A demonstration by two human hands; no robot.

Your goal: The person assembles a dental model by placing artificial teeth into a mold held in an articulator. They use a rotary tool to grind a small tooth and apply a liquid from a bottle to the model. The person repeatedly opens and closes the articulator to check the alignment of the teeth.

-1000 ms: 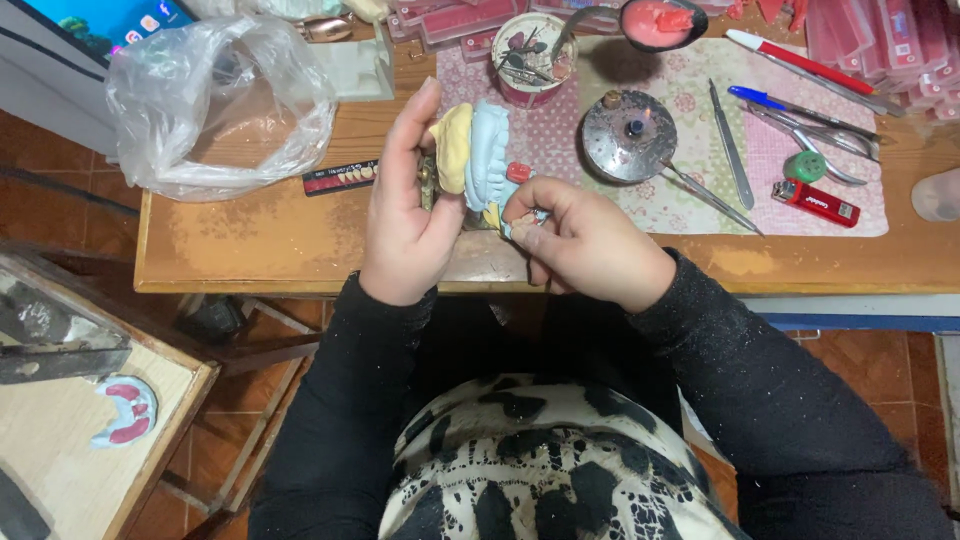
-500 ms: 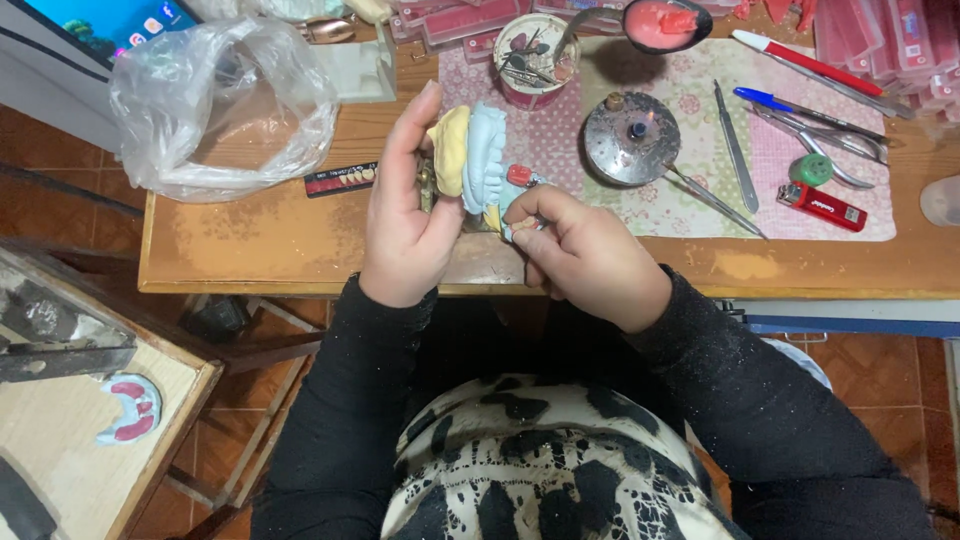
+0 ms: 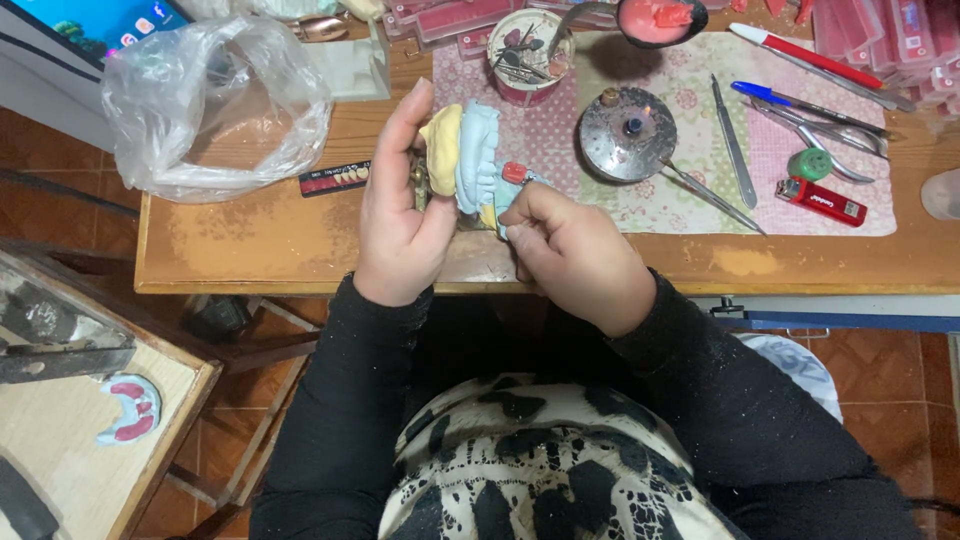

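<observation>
2 hands [image 3: 490, 225], dental cast [image 3: 465, 155] gripped between

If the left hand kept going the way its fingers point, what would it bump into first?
The left hand points up across the table, so it would probably first meet the pale block-shaped thing beside the plastic bag, though depth is hard to judge.

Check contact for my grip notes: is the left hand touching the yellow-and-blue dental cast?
Touching: the head view shows the left hand wrapped against the dental cast.
</observation>
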